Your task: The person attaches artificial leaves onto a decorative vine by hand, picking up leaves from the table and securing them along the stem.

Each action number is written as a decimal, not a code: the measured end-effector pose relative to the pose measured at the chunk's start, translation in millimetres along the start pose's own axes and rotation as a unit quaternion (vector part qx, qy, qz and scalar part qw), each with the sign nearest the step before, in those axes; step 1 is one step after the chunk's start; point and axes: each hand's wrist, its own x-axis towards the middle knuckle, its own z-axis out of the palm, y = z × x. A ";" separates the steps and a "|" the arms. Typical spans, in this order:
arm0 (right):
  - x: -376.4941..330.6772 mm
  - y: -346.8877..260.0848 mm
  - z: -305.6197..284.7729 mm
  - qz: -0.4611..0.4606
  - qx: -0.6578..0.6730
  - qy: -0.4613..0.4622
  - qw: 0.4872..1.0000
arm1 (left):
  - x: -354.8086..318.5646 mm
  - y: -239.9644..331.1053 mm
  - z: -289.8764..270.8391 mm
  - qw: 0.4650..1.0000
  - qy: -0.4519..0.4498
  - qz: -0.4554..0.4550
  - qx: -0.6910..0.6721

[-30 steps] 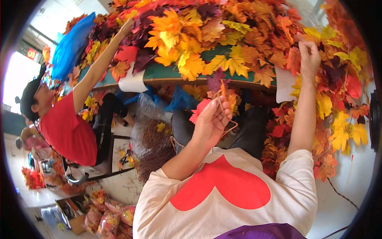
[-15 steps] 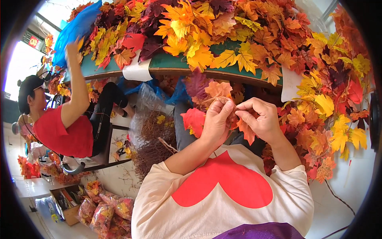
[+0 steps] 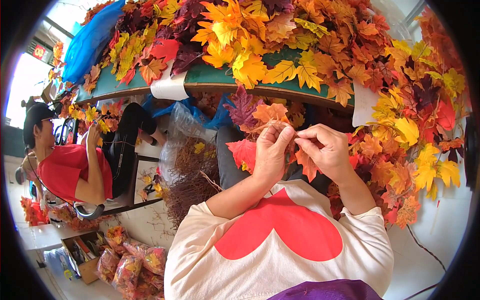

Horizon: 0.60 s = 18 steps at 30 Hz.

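My left hand (image 3: 272,152) is closed around the thin brown stem of an artificial maple-leaf garland (image 3: 270,113). Purple, orange and red leaves stick out past its fingers, above and to the left. My right hand (image 3: 326,150) pinches thumb to forefinger at the stem, close beside the left thumb. An orange leaf (image 3: 307,165) hangs under the right fingers. Exactly what lies between the right fingertips is too small to make out. Both hands are over my lap, in front of the table edge.
A green table (image 3: 200,75) heaped with artificial leaves (image 3: 330,45) stands ahead; more leaves hang at right. Brown stems (image 3: 192,190) lie bundled by clear plastic at left. A person in a red shirt (image 3: 75,167) sits at left, near bagged leaves (image 3: 127,272) and a box (image 3: 82,255).
My hands stay nearly still, with the right fingers shifting slightly at the stem. The person at left has lowered a raised arm from the blue bag and now holds leaves.
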 end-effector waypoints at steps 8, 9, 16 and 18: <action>-1.6 -0.5 1.6 0.019 -0.026 0.002 0.999 | 7.1 -9.9 -16.3 0.938 -0.026 0.209 0.277; -0.8 0.4 1.5 -0.012 -0.055 0.008 0.998 | 7.9 -9.5 -16.2 0.938 -0.028 0.208 0.276; 4.4 5.2 -3.0 -0.017 -0.050 0.012 0.999 | 3.7 -1.5 -11.2 0.952 -0.058 0.139 0.268; 5.8 5.3 -4.1 -0.012 -0.046 0.011 0.999 | 5.1 -1.1 -12.5 0.916 -0.056 0.175 0.356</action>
